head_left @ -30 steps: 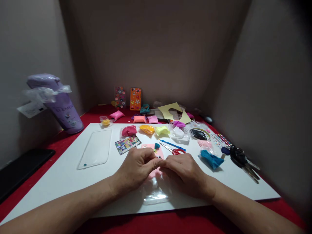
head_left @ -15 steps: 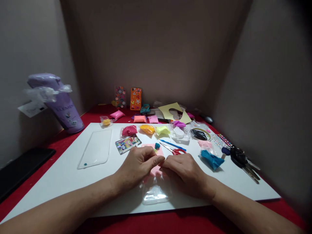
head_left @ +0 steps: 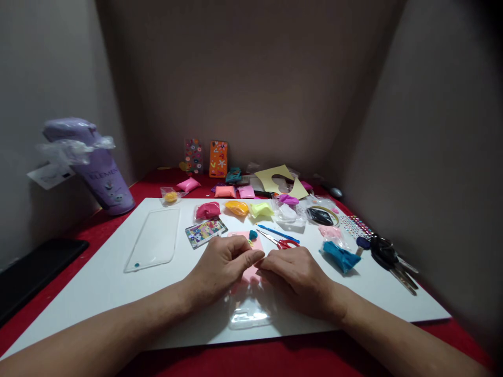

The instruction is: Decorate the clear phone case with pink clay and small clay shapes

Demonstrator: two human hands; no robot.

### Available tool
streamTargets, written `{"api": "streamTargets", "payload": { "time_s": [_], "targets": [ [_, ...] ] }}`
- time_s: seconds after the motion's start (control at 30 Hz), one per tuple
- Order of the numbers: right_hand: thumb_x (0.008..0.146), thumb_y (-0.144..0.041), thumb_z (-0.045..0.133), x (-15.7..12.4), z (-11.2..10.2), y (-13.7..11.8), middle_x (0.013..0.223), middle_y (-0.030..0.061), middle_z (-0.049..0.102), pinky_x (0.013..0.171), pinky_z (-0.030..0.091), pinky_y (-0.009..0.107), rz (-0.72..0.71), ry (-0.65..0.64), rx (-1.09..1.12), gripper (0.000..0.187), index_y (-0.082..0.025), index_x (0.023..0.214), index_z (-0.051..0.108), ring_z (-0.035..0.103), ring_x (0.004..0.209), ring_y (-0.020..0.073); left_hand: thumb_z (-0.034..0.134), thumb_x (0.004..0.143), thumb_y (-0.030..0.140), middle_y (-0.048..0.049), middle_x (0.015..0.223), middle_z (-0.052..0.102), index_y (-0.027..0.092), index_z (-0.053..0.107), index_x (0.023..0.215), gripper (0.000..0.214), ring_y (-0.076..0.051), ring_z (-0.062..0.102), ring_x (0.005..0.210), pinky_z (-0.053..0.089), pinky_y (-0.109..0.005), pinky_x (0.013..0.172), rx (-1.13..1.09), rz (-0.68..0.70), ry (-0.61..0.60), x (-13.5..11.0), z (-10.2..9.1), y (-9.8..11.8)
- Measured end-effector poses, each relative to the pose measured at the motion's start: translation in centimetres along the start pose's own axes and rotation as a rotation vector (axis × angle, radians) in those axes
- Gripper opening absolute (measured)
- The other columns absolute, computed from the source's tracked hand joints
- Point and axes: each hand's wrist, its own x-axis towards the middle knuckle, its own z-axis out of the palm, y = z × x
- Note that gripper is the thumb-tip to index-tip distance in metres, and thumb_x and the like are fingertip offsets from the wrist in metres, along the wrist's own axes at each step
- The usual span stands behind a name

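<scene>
red cloth [head_left: 118,209] covers the table. white board [head_left: 98,283] lies on it and takes up most of the middle.
purple tube [head_left: 102,175] stands upright off the board's far left corner, with crumpled clear film and a tag at its top. flat black slab [head_left: 35,267] lies on the cloth at the left edge.
clear phone case [head_left: 155,238] lies flat on the left part of the board, well apart from the hands.
left hand [head_left: 222,267] and right hand [head_left: 298,277] rest near the middle of the board, fingertips meeting. both are in a narrow pinch, thumb against curled fingers. cannot tell whether anything sits inside either pinch; too small.
pink phone case [head_left: 256,244] lies flat on the board right under the meeting fingertips, mostly covered by them; both hands touch it.
crinkled clear wrapper [head_left: 251,314] lies between the wrists, just below the pink case.
keys [head_left: 389,256] at the board's right edge. teal clay packet [head_left: 340,256] just left of them.
red-handled scissors [head_left: 285,242] lie just beyond the right hand, a blue tool [head_left: 279,233] beside them.
sticker card [head_left: 206,231] lies just beyond the left hand.
small teal blob [head_left: 252,235] sits on the pink case's far end.
</scene>
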Motion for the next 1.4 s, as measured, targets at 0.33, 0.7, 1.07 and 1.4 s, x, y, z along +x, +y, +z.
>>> {"api": "streamTargets", "payload": {
  "time_s": [0.33,0.7,1.07,1.4],
  "targets": [
    [0.09,-0.018,0.044,0.0,-0.07,0.04,0.062,0.0008,0.061,0.05,0.035,0.023,-0.004,0.02,0.019,0.018,-0.016,0.081,0.059,0.05,0.052,0.0105,0.056,0.084,0.033,0.0051,0.053,0.047,0.016,0.05,0.056,0.034,-0.009,0.044,0.052,0.035,-0.02,0.05,0.006,0.011,0.015,0.15,0.03,-0.12],
    [0.09,-0.014,0.049,-0.14,-0.06,0.2,0.069,0.0023,0.068,0.054,0.043,0.022,0.06,0.139,0.122,0.013,-0.015,0.093,0.062,0.061,0.057,0.0113,0.055,0.086,0.037,0.0047,0.05,0.051,0.016,0.052,0.057,0.036,-0.008,0.046,0.05,0.036,-0.02,0.051,-0.097,0.01,0.045,0.18,0.05,-0.5],
    [0.088,-0.013,0.053,0.03,-0.37,0.3,0.062,0.0006,0.064,0.048,0.043,0.021,0.194,0.284,0.193,0.012,-0.015,0.093,0.063,0.055,0.048,0.009,0.047,0.09,0.031,0.0052,0.049,0.05,0.015,0.057,0.068,0.03,-0.007,0.047,0.048,0.036,-0.019,0.05,-0.182,0.035,0.064,0.37,-0.03,-0.6],
    [0.087,-0.011,0.053,-0.3,-0.31,0.26,0.069,0.0021,0.068,0.049,0.042,0.021,0.111,0.244,0.126,0.015,-0.016,0.096,0.063,0.056,0.05,0.0092,0.062,0.08,0.032,0.0009,0.059,0.062,0.012,0.065,0.079,0.02,-0.005,0.049,0.044,0.035,-0.016,0.042,-0.607,-0.197,-0.048,0.84,-0.05,-0.4]
  ]
}}
